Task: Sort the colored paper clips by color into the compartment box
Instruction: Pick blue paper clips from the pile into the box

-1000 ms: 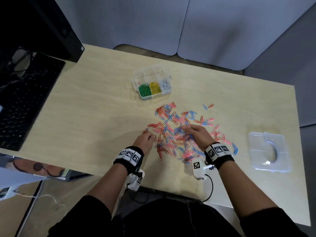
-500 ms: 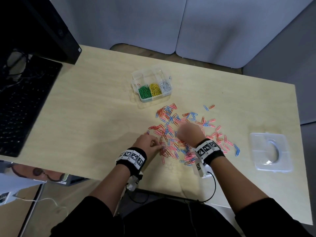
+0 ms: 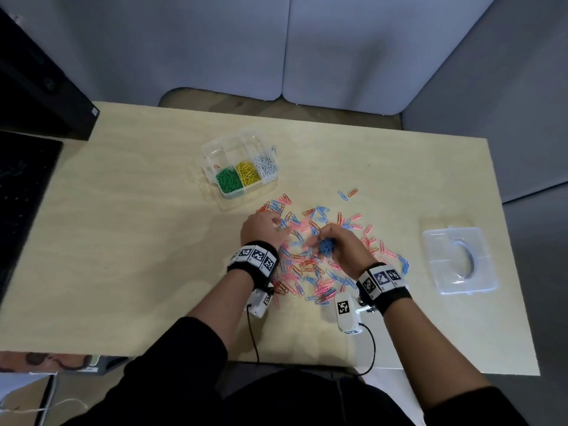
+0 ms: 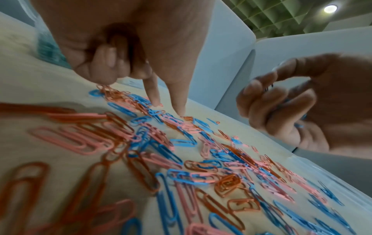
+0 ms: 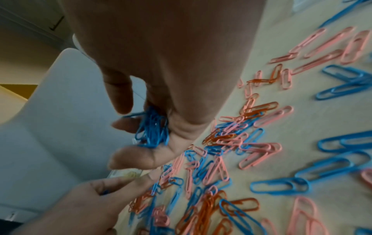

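Blue, pink and orange paper clips [image 3: 310,265] lie scattered mid-table. The clear compartment box [image 3: 212,155] stands beyond them, its front row holding green, yellow and white clips. My right hand [image 3: 322,244] hovers over the pile, fingers curled round a bunch of blue clips [image 3: 325,249], seen close in the right wrist view as blue clips [image 5: 153,128] in my right hand [image 5: 128,135]. My left hand [image 3: 276,227] reaches into the pile's far left. Its thumb and forefinger tips [image 4: 156,101] touch the clips a little apart, and the other fingers are curled.
The box's clear lid [image 3: 458,259] lies flat at the table's right. A black keyboard [image 3: 21,192] and a monitor base [image 3: 46,87] sit at the far left. Grey partition panels [image 3: 276,44] stand behind the table. Bare wood lies left of the pile.
My left hand has moved from the pile's near left edge toward its far side. My right hand has lifted and turned, and the blue bunch shows in it now.
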Demonstrator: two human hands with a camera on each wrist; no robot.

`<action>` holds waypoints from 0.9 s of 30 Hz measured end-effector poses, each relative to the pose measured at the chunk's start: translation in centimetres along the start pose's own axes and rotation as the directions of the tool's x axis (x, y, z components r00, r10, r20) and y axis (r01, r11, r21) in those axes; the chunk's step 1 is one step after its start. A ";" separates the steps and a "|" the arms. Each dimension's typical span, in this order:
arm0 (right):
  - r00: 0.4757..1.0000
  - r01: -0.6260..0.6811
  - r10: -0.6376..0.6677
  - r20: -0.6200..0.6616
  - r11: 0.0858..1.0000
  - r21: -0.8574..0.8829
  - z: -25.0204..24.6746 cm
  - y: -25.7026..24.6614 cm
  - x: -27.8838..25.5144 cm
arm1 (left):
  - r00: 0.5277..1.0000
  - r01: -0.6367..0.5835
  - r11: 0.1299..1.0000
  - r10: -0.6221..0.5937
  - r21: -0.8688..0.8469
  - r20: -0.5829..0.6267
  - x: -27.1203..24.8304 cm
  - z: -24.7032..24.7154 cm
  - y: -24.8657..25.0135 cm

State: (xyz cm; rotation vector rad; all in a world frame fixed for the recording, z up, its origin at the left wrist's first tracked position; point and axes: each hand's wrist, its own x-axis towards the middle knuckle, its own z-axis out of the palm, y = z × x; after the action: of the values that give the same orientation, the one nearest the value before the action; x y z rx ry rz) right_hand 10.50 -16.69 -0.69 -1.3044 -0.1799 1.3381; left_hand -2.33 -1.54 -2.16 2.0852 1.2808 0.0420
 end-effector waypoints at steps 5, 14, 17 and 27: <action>1.000 -0.020 0.017 0.026 0.991 0.134 0.3 -0.7 -0.5 | 0.999 0.007 0.998 -0.004 0.066 -0.054 0.7 1.3 0.8; 0.949 -0.101 -0.226 -0.219 0.441 -0.892 1.3 2.1 3.9 | 0.997 -0.063 0.998 0.063 0.003 0.039 1.2 1.0 0.0; 0.925 -0.134 -0.293 -0.242 0.345 -0.929 2.7 3.0 4.6 | 0.997 0.012 0.993 -0.002 -0.120 0.078 1.5 0.4 -0.7; 0.969 0.102 -0.245 0.022 0.319 -0.942 1.7 3.6 3.8 | 0.984 -0.004 0.928 0.069 -0.372 0.164 2.4 -0.2 -1.5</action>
State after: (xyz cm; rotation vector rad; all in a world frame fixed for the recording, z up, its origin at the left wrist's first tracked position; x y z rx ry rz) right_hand 8.38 -13.80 -4.87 -2.2651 -1.1476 0.8921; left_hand -2.34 0.90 -3.62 1.7453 1.0367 0.1075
